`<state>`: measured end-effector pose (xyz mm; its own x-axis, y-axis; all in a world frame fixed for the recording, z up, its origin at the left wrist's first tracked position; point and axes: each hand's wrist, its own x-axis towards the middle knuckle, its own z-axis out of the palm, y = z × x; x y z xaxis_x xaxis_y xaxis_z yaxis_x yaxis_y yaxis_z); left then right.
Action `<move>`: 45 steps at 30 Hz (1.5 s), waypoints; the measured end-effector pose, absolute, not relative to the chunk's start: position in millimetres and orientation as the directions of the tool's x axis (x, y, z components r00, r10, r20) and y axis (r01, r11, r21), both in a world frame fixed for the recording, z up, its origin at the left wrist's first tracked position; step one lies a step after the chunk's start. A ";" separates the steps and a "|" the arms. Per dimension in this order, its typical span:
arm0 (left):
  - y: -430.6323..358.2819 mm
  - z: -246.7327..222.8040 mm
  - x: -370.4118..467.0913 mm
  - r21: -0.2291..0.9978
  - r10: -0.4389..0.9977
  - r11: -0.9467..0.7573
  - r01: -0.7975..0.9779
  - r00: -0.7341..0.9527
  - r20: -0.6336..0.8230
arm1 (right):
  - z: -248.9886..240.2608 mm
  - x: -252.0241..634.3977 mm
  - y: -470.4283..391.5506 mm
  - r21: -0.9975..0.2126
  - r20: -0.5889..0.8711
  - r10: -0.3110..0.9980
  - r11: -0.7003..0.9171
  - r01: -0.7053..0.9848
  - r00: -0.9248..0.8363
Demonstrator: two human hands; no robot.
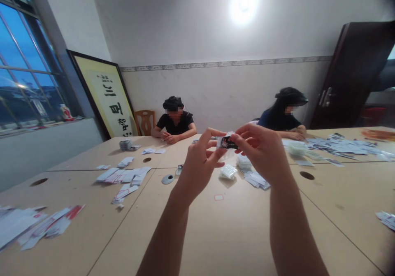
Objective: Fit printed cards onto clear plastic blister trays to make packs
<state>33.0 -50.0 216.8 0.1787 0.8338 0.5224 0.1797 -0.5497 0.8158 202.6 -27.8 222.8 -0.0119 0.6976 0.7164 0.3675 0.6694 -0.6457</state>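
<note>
Both my hands are raised above the table, pinching one small black printed card in a clear plastic sleeve [227, 142]. My left hand [200, 158] grips its left end between thumb and fingers. On its right end, the thumb and fingers of my right hand [261, 146] are closed. Loose clear plastic hangs just below the card. Under my hands, a small pile of clear plastic sleeves [228, 172] lies on the table, with white paper slips [256, 179] beside it, partly hidden by my right wrist.
The wooden table [222, 235] carries paper stacks [123, 175] at left, more papers [31, 226] at near left, and a spread of cards [339, 144] at far right. Cable holes [307, 175] pierce the top. Two people [175, 121] sit across, their hands on the table.
</note>
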 end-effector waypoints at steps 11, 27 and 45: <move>-49.2 220.2 26.9 0.856 0.841 -0.516 0.032 0.211 0.499 | 223.8 200.0 -35.1 -0.709 0.687 0.727 0.668 0.227 0.008; -48.8 222.7 23.0 0.840 0.827 -0.539 -0.054 0.155 0.540 | 216.7 181.0 -34.9 -0.652 0.757 0.647 0.736 0.181 0.092; -53.0 228.7 23.6 0.814 0.817 -0.575 -0.087 0.003 0.577 | 217.0 177.5 -32.8 -0.664 0.733 0.668 0.743 -0.078 0.129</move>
<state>23.6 -53.0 228.7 0.0033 0.8168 0.5769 -0.0866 -0.5745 0.8139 177.5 -32.8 217.0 0.1291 0.6683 0.7326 -0.0783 0.7433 -0.6643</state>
